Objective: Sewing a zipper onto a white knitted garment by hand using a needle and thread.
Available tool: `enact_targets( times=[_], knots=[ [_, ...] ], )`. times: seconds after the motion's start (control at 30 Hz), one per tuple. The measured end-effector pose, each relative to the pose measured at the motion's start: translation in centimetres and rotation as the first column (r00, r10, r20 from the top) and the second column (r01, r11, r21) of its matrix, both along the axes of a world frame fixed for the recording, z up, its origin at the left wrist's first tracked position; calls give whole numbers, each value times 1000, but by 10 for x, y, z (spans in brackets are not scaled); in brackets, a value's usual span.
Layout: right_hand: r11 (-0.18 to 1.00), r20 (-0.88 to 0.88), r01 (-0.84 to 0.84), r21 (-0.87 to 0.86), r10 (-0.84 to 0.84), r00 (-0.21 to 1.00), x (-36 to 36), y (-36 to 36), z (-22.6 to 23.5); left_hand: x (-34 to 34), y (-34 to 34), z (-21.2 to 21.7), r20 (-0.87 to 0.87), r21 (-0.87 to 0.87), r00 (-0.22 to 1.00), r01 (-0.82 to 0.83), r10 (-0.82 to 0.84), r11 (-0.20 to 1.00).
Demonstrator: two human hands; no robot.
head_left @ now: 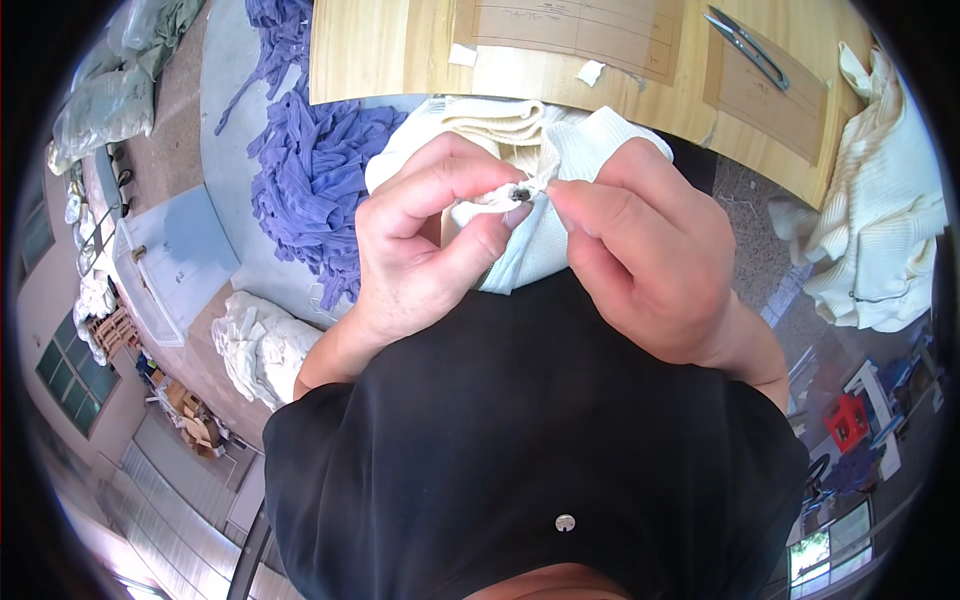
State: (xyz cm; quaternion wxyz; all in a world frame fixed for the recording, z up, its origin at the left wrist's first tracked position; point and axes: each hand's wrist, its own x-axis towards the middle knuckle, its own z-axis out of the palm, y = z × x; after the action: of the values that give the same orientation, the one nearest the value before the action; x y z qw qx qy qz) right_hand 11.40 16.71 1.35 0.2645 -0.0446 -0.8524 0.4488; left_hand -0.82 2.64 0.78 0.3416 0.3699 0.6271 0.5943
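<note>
Head view: both hands meet just above the person's black shirt [520, 440], close to the chest. The left hand [420, 235] pinches a bunched bit of cream knit [530, 250] between thumb and forefinger, and the right hand [650, 260] pinches the same spot from the other side. A small dark speck [521, 193], perhaps a thread end or a fastener, sits right where the fingertips meet; it is too small to tell which. The rest of the knit hangs folded under and behind the hands, draped toward the wooden table [400, 50].

The knit looks soft, light and stretchy, so it will sag and fold wherever it is not held. A fine pinch at the worked spot seems the right hold, with the bulk left resting on the lap or table edge. Pulling hard would likely distort the ribbing or snag a loop.

On the table lie paper patterns [570, 30] and a pair of snips [745, 45]. More cream garments [880, 240] are piled at the right, a heap of purple knit pieces [315, 175] lies at the left, and another pale bundle [260, 345] sits lower left.
</note>
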Motion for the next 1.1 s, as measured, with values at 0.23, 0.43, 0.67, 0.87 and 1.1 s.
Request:
enact_targets(
  times=[0.23, 0.43, 0.67, 0.87, 1.1],
  knots=[
    [999, -14, 25, -41, -25, 1000, 0, -1, -5, -2, 1, 2, 87, -19, 996, 22, -20, 1000],
    [988, 22, 22, -151, -19, 1000, 1, -2, -5, -1, 0, -1, 314, -22, 950, 15, -7, 1000],
    [617, 153, 146, -774, -42, 987, 0, -13, -2, 1, 4, 2, 61, -49, 996, 61, -58, 997],
    [836, 252, 64, -544, 90, 963, -9, 9, 6, -7, 7, 4, -550, -65, 825, 108, -126, 992],
    [894, 116, -48, -446, 111, 987, -34, 19, 13, -2, 7, -2, -214, -73, 977, -30, 14, 997]
  ],
)
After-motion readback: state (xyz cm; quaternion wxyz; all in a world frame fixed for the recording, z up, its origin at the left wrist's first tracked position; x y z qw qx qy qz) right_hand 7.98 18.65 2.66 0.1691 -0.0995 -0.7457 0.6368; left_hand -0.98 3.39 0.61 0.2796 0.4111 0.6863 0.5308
